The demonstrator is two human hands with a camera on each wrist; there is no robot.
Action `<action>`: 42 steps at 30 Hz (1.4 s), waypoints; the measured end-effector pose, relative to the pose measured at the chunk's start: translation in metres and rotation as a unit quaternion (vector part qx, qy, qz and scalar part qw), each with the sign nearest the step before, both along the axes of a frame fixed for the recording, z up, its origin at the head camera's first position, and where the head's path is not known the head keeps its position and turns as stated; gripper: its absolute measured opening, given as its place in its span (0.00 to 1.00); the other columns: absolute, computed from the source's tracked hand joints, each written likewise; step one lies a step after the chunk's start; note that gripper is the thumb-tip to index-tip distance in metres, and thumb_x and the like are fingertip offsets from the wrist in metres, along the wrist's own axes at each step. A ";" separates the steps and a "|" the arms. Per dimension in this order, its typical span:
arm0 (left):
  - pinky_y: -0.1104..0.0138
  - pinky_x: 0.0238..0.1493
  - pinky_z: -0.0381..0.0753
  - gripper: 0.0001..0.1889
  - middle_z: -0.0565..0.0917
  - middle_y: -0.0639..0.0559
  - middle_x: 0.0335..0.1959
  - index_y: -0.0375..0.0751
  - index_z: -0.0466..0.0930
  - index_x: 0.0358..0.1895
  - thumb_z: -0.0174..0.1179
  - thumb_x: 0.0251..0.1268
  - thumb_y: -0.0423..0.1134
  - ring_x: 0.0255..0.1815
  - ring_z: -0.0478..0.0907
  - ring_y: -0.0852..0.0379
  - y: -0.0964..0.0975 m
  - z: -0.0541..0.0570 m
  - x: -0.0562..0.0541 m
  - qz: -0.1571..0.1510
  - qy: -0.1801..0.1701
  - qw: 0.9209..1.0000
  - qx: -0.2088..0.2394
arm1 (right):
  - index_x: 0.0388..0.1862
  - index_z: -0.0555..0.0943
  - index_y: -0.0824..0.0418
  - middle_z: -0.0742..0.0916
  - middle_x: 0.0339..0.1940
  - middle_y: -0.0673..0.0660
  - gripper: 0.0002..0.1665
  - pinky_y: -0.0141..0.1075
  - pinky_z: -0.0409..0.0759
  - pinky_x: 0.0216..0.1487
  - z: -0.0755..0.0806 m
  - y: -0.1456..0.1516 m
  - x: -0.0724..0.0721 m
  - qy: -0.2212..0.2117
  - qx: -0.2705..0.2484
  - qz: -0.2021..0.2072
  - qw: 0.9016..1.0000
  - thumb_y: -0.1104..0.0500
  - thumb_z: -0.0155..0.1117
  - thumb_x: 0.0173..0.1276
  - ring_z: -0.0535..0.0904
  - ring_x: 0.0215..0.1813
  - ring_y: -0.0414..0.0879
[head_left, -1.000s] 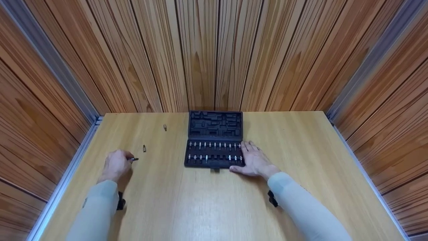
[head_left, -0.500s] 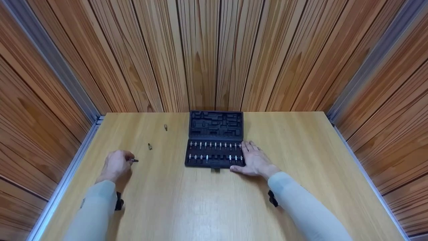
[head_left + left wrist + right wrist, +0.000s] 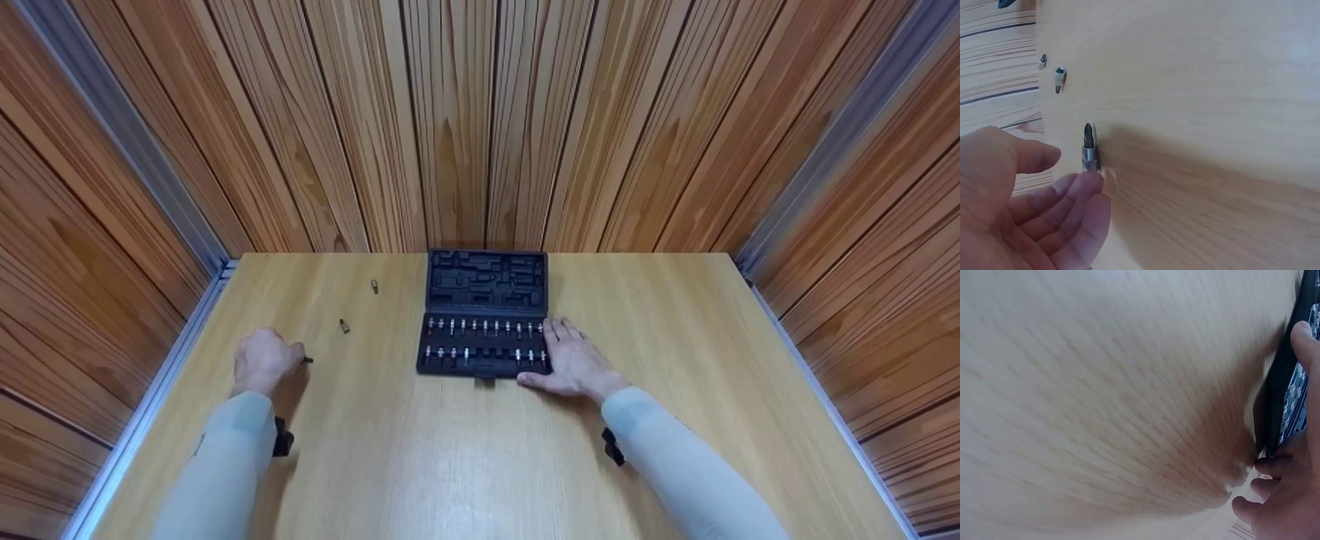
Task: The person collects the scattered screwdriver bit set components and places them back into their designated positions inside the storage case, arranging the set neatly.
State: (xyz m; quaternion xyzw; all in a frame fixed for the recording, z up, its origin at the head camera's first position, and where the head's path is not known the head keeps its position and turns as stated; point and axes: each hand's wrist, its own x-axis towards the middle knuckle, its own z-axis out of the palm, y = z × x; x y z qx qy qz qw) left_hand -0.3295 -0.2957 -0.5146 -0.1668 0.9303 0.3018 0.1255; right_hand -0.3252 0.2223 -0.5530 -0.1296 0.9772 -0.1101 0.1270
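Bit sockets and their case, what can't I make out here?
Left wrist: rear of the nearest bit socket, hidden by the left hand; grip unclear.
Right wrist: much of the case, cut off by the right edge and covered by the right hand.
Head: any markings on the stored bits, too small.

"What's the surface?"
"A pale yellow-brown wood-grain table (image 3: 420,457)"
"And lying on it?"
"An open black plastic case (image 3: 484,340), lid towards the far edge, and two small silver-and-dark metal bits (image 3: 344,326), lying apart, to its left"
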 end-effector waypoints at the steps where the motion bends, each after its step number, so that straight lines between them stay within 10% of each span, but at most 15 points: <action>1: 0.59 0.43 0.82 0.16 0.83 0.40 0.41 0.34 0.83 0.48 0.59 0.83 0.47 0.41 0.82 0.45 0.002 -0.001 -0.001 0.005 0.002 1.000 -0.004 | 0.93 0.47 0.71 0.55 0.95 0.74 0.76 0.61 0.50 0.96 0.000 0.000 0.000 -0.001 -0.001 0.000 1.000 0.17 0.61 0.73 0.47 0.96 0.70; 24: 0.59 0.41 0.78 0.08 0.81 0.43 0.37 0.33 0.86 0.43 0.59 0.75 0.34 0.41 0.78 0.45 0.014 -0.005 -0.010 -0.024 0.008 0.999 -0.030 | 0.93 0.47 0.72 0.55 0.94 0.75 0.76 0.64 0.52 0.95 -0.003 0.000 0.002 -0.001 -0.013 0.003 1.000 0.18 0.62 0.74 0.48 0.96 0.72; 33: 0.42 0.69 0.85 0.18 0.85 0.28 0.65 0.29 0.85 0.64 0.61 0.78 0.34 0.65 0.82 0.33 0.028 0.003 -0.012 -0.022 0.001 0.999 0.038 | 0.93 0.47 0.71 0.55 0.94 0.74 0.77 0.63 0.52 0.95 -0.002 0.001 0.001 0.002 0.001 0.001 1.000 0.16 0.61 0.73 0.48 0.96 0.71; 42: 0.67 0.38 0.82 0.14 0.93 0.41 0.47 0.32 0.92 0.56 0.64 0.74 0.33 0.41 0.87 0.51 0.049 0.005 -0.021 -0.038 0.019 0.997 0.069 | 0.93 0.48 0.71 0.56 0.94 0.74 0.77 0.63 0.51 0.96 -0.002 0.001 -0.001 -0.002 -0.004 0.000 1.000 0.17 0.61 0.73 0.48 0.96 0.71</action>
